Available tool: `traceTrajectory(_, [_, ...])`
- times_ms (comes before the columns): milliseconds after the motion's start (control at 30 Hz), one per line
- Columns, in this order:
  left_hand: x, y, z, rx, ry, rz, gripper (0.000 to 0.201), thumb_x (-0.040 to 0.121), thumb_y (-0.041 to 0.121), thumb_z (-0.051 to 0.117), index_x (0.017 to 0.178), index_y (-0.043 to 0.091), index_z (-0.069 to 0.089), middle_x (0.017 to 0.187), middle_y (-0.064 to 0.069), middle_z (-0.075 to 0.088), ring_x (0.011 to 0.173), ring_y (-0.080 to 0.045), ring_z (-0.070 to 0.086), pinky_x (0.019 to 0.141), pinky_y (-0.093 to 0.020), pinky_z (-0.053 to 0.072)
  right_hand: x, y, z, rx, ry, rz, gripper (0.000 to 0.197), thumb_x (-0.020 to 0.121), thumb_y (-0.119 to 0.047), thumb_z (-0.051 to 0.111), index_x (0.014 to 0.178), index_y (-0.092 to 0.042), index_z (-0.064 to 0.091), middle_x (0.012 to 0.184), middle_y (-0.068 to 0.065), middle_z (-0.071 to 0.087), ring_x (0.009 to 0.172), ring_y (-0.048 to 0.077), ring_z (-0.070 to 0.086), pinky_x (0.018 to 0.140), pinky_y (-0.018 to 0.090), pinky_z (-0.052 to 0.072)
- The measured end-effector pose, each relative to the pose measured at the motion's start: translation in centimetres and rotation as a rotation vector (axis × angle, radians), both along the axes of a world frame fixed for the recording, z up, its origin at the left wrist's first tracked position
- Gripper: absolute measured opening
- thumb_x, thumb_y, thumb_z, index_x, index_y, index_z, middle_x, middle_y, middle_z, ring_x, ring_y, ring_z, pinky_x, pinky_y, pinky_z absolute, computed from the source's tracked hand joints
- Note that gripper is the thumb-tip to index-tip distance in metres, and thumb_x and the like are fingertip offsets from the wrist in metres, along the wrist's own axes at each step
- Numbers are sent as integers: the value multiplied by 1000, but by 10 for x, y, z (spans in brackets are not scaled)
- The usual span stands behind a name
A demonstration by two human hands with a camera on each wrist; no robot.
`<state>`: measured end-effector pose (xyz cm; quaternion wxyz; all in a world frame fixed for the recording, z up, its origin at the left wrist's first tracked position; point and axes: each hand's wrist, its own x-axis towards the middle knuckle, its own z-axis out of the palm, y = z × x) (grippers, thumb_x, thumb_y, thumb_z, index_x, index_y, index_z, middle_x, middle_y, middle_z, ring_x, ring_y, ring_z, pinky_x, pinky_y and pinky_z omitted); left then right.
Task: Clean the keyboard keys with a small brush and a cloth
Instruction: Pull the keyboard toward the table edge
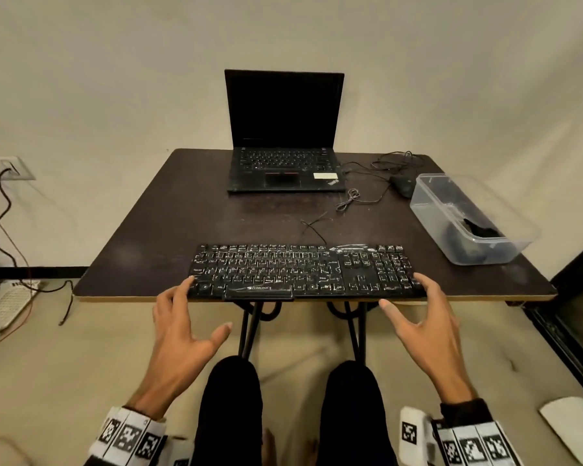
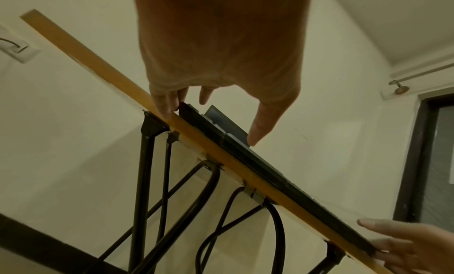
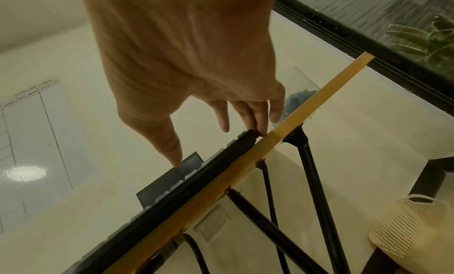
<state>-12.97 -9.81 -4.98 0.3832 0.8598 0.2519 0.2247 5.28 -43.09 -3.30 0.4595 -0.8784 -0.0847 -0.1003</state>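
Dark table (image 1: 169, 230) on folding black legs, plain cream wall behind, open laptop (image 1: 285, 136) at the back. Clear tub (image 1: 465, 216) far right holds something dark, can't make out what. Keyboard (image 1: 303, 270) sits along the near edge. Left hand (image 1: 179, 334) and right hand (image 1: 428, 327) are both spread loose, fingertips touching its two ends, gripping nothing.

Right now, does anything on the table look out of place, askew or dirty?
Yes. The keyboard sits at the very front edge of the table, its front lip slightly overhanging, and its keys carry whitish smears. Both hands, left hand and right hand, touch its ends with straight fingers. Loose cables lie tangled beside the laptop.
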Motion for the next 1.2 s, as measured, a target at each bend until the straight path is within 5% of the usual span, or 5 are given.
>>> traceTrajectory(167, [-4,-4,-1,18,-9,19,98,82,33,88,159,34,29,135,15,30,133,-9,28,118,-41,32,-6,-5,-11,-21,-51,-26,72,82,-37,88,144,-21,54,139,1,65,131,24,58,113,58,44])
traceTrajectory(333, [7,9,-2,200,23,57,105,69,78,65,156,28,35,132,1,39,128,-23,39,113,-48,32,2,-3,-15,-105,-84,-64,74,82,-36,89,146,-21,54,139,2,64,134,25,53,113,47,31])
traceTrajectory(433, [22,18,0,262,52,59,113,64,89,60,156,26,36,131,-2,43,128,-27,41,116,-51,27,11,-3,-18,-120,-100,-71,74,81,-36,90,145,-22,55,137,2,64,133,25,54,109,44,31])
traceTrajectory(900, [55,51,9,176,152,-50,144,37,95,68,159,27,31,153,-1,36,145,-25,29,124,-53,18,26,-9,-27,-99,-114,-67,77,75,-42,93,142,-27,57,129,-4,66,128,21,58,110,42,30])
traceTrajectory(1200, [89,-5,24,550,97,-304,137,51,105,57,156,19,41,158,-4,35,151,-26,30,126,-51,14,16,-7,-24,-53,-154,-49,69,81,-39,90,141,-26,58,136,-6,66,130,18,57,110,39,35])
